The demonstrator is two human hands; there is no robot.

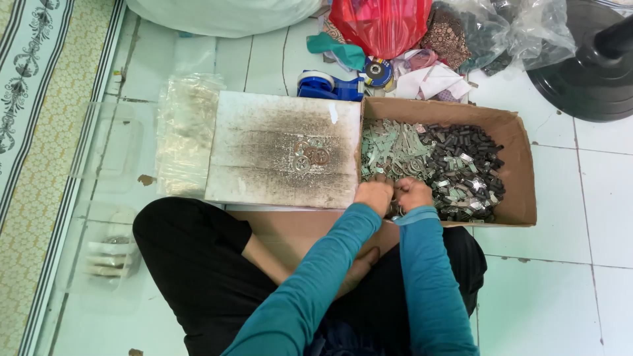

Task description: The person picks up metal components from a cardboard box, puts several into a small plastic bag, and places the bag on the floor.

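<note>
Both hands, left (374, 194) and right (413, 192), meet at the near edge of the cardboard box (517, 165) over small metal parts (455, 168), fingers curled together on pieces too small to identify.

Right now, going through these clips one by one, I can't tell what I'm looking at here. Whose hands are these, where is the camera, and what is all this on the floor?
There is no machine: a person sits cross-legged on a tiled floor, and a camera on their head looks down. The left hand and right hand meet at the near edge of a cardboard box. The box holds pale green strips and small dark parts. Both hands seem to pinch something small between them; what it is cannot be told. Beside the box lies a stained white board with a few metal rings on it. Behind are a blue tape dispenser and a red bag.
</note>
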